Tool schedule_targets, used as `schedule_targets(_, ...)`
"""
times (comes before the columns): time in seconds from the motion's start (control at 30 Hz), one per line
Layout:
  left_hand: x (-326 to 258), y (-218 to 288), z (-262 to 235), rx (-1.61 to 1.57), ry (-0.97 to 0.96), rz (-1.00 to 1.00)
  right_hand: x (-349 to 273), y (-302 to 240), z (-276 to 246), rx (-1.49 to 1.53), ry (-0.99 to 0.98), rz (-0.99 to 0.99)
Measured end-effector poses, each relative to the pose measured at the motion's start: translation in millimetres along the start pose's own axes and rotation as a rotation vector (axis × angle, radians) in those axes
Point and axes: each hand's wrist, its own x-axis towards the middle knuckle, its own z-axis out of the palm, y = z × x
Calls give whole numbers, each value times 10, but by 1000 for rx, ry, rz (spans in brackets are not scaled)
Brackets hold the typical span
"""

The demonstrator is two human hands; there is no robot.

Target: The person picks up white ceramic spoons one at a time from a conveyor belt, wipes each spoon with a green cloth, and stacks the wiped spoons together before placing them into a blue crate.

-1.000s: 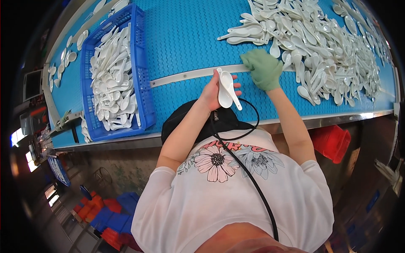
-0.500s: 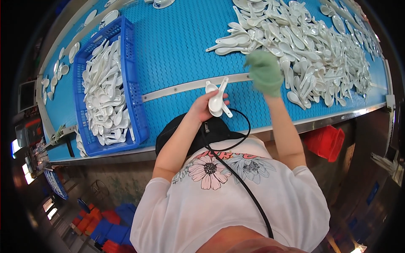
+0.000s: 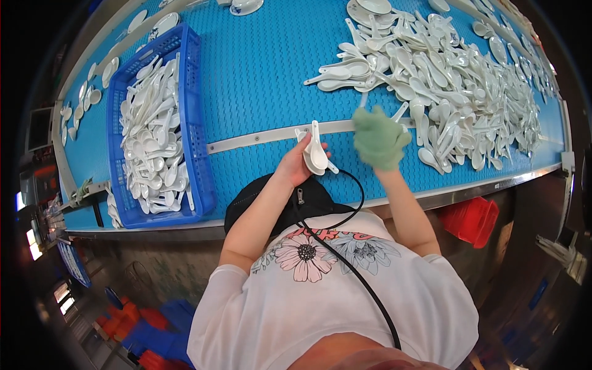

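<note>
My bare left hand [image 3: 296, 163] is closed around a few white ceramic spoons [image 3: 318, 157], which lie stacked and fanned in the fingers above the belt's near side. To its right, my right hand [image 3: 381, 139] wears a green glove and is blurred by motion. A white spoon handle [image 3: 364, 100] sticks out past the gloved fingers, and another white handle [image 3: 401, 111] shows beside them. Just beyond and to the right of the glove spreads a large heap of white spoons [image 3: 444, 92].
A blue plastic crate [image 3: 200, 123] full of white spoons stands at the left on the blue belt [image 3: 259, 74]. A pale divider strip [image 3: 259, 139] crosses the belt. White dishes [image 3: 166, 24] lie along the far left side. A red bin [image 3: 472, 222] sits below the right edge.
My right hand has drawn back from the heap, toward me and slightly left, with a spoon handle now showing at the fingers. The spoons in my left hand have turned more upright.
</note>
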Motion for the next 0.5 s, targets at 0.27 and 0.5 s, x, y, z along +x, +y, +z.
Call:
schedule_targets(0.27, -19, 42, 3, -16, 10, 4, 717, -641, 69, 260, -267, -229)
schedule_targets(0.5, 5, 58, 1, -77, -128, 61, 1410, -441, 293, -903, -478, -537)
